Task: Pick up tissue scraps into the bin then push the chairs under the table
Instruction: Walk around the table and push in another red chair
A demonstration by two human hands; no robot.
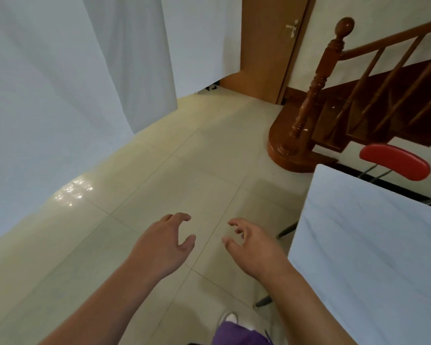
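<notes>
My left hand (164, 242) and my right hand (251, 247) hover side by side over the cream tiled floor, fingers curled and apart, holding nothing. The table (373, 245), draped in a pale blue-white cloth, fills the right side, close to my right forearm. Behind its far edge a red chair backrest (394, 161) on thin metal posts shows. Dark legs (286, 230) stick out from under the cloth near my right hand. No tissue scrap and no bin are in view.
White curtains (72, 70) hang along the left, reaching the floor. A wooden staircase with a newel post (314, 88) and banister stands at the back right, and a wooden door (266, 46) behind it. My shoe (229, 318) shows at the bottom edge.
</notes>
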